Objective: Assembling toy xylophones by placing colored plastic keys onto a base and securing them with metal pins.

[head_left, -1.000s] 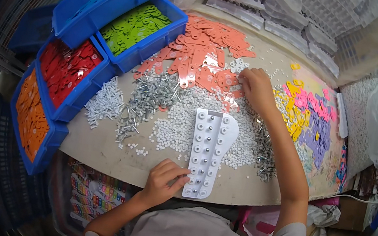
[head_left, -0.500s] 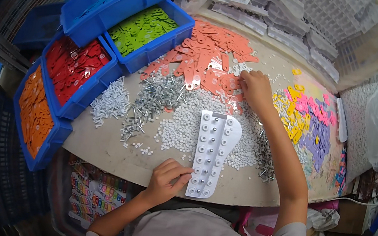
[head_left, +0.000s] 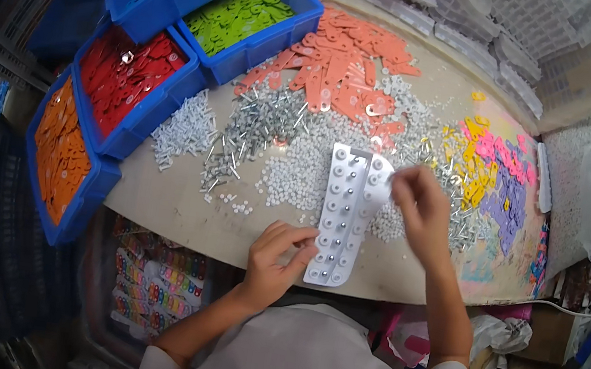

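A white plastic plate [head_left: 347,222] with a rounded upper right side lies in front of me. Two columns of white ring-shaped seats run along it, with a row of metal pins between them. My left hand [head_left: 274,263] is at the plate's lower left edge, its thumb and fingertips closed against it. Just beyond the upper right edge hovers my right hand [head_left: 423,214], its fingers pinched together; what they hold, if anything, is too small and blurred to tell. Behind the plate spread small white round pieces [head_left: 297,173], and metal pins [head_left: 262,123] lie to their left.
Blue bins hold orange [head_left: 58,151], red [head_left: 128,82] and green [head_left: 239,18] flat pieces at the left. Coral pieces [head_left: 339,62] pile at the back; yellow [head_left: 479,181], pink [head_left: 503,157] and purple [head_left: 505,221] ones lie right. White pins [head_left: 184,127] sit by the bins.
My right hand has come back from the coral pile toward me, to the plate's upper right side. My left hand stays at the plate's edge. The whole view has shifted slightly.
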The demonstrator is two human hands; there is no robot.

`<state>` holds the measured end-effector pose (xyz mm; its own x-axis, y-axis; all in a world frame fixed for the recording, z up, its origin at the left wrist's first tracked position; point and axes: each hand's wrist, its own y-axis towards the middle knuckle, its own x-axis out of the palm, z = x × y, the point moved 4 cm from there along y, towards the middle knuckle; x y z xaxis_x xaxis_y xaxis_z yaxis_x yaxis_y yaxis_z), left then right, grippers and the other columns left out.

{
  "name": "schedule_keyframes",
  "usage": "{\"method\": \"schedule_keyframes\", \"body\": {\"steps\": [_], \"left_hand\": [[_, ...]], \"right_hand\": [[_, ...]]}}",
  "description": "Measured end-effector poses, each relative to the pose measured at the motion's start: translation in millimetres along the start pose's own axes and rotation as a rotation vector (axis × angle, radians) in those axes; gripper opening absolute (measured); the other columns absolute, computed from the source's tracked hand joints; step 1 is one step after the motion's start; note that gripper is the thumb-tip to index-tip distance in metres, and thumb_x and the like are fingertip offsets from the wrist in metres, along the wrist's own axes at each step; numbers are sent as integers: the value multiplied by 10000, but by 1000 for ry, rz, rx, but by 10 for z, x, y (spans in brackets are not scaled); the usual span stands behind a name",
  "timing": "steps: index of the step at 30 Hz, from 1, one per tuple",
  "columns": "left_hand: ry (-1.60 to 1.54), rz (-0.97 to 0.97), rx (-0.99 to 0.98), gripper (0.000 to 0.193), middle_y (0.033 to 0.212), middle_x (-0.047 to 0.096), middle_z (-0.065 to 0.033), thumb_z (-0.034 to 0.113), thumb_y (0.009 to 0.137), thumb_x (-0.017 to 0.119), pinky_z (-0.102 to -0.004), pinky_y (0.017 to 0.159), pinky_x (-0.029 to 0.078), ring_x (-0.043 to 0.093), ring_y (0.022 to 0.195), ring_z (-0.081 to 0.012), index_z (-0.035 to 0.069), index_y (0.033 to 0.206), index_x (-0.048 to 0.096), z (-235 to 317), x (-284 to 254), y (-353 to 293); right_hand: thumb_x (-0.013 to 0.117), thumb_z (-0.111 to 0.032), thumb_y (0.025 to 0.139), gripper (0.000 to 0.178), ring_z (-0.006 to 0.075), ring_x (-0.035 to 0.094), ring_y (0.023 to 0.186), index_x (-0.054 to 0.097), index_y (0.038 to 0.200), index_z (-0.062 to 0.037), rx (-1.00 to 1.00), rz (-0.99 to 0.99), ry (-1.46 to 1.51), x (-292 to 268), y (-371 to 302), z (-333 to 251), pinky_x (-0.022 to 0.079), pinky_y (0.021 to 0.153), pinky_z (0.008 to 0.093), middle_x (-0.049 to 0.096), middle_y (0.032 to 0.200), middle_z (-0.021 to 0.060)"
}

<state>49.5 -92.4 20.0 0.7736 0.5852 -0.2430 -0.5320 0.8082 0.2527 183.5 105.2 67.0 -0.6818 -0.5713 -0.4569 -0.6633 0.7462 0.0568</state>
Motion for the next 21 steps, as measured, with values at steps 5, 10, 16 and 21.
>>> {"method": "schedule_keyframes", "body": {"steps": [5,10,16,21], "left_hand": [[-177,-160,-47,232,877,677,-71,55,794,827,-286,627,466,598,739,-187,11,993,715,147,102,-104],[-439,-367,-427,167,840,662,-20,27,815,819,-238,638,434,527,691,-68,-11,935,708,-27,132,-378],[-196,-353,-445,82,804,616,26,25,896,719,-204,605,374,496,682,-38,-5,878,644,-5,-42,-395],[38,-301,-257,130,769,601,-32,77,904,715,-256,606,469,576,682,-91,-8,879,620,-37,11,-360]], "right_hand": [[628,-30,970,62,96,634,794,644,998,23,23,-278,65,461,-953,-270,493,704,248,682,873,67],[621,-26,983,57,112,646,797,620,1020,17,317,-297,305,566,-1300,-125,516,696,259,679,875,67],[650,-15,952,62,114,621,768,601,985,6,222,-43,95,466,-1323,-53,496,676,261,660,845,65],[703,31,868,113,232,603,734,620,937,-2,-79,89,-132,588,-1252,24,483,647,332,613,824,98]]}}
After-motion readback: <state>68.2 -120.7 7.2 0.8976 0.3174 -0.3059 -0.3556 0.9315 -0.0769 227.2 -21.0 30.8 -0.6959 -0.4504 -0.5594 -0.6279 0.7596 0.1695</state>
